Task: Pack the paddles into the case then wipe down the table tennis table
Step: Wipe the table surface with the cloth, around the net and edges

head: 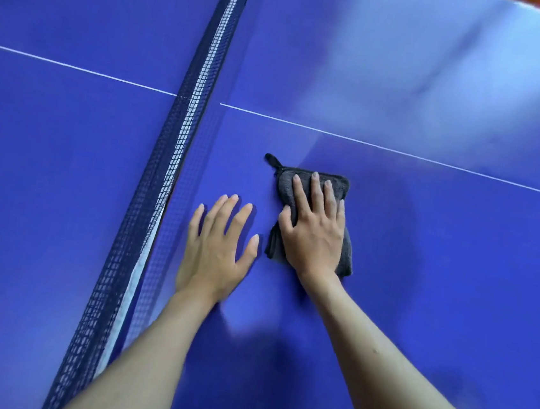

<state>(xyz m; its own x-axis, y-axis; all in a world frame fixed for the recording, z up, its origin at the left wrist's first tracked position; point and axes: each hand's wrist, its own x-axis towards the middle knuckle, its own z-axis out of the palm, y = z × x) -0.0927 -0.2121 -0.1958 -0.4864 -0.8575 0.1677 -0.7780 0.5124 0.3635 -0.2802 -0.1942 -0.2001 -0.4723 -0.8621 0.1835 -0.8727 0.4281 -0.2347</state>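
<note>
A folded dark grey cloth (337,186) with a small hanging loop lies flat on the blue table tennis table (438,272), just right of the net. My right hand (314,229) presses down on the cloth with straight, spread fingers. My left hand (215,248) rests flat on the bare table surface beside it, fingers spread, between the cloth and the net. No paddles or case are in view.
The dark net (165,173) runs diagonally from the top centre to the bottom left, close to my left hand. A white centre line (401,151) crosses the table beyond the cloth. The far right edge of the table shows at the top right corner.
</note>
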